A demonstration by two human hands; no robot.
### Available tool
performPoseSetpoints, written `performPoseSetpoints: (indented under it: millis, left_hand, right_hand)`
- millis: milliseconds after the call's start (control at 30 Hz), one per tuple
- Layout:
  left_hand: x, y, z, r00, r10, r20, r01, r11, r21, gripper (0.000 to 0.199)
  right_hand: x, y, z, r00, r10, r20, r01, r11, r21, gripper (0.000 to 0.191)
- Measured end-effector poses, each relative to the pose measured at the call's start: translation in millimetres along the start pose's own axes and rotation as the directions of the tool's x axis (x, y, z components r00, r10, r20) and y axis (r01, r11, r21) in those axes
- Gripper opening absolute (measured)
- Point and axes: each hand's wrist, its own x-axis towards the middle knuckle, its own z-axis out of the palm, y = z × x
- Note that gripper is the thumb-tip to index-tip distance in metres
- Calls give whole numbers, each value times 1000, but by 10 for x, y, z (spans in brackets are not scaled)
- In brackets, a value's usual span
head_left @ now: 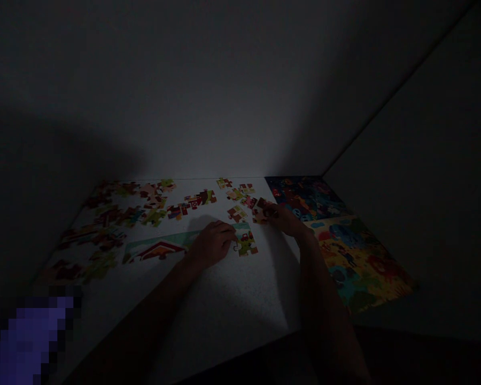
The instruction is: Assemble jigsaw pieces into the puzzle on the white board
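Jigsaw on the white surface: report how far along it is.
A long strip looks joined, though the left hand covers part of it. The right hand is at a few nearby pieces. Many scattered pieces to the left look unplaced, so much seems left.
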Motion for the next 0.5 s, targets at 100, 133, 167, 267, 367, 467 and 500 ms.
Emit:
performPoseSetpoints:
  millis: [100, 133, 167, 267, 367, 467, 500]
  left_hand:
    - [1, 0, 4, 1000, 0, 3, 0, 1000, 4, 31]
    - [1, 1, 6, 1000, -2, -1, 2, 1000, 5, 31]
    - [0, 2, 7, 1000, -3, -5, 3, 1000, 4, 31]
    - [1, 10, 6, 1000, -5, -19, 5, 1000, -1, 32]
    - [4, 18, -2, 1000, 0, -17, 0, 1000, -1, 31]
    - [7, 20, -14, 1000, 3, -10, -3, 1000, 8, 30]
    - [7, 20, -17, 1000, 5, -8, -5, 1000, 10, 30]
  right_hand:
    - [12, -3, 0, 999, 19, -31, -20, 999, -40, 31]
    - [10, -12, 3, 999, 22, -32, -23, 999, -42, 30]
    - [5, -24, 9, 999, 26, -29, -27, 999, -41, 27]
    - [-22, -72, 37, 998, 56, -39, -58, 998, -38, 24]
    - [-51, -133, 59, 991, 97, -87, -103, 993, -59, 39]
    - [-66, -196, 43, 973, 191, -129, -208, 969, -132, 31]
    - [-67, -212, 30, 961, 233, -148, -257, 950, -176, 28]
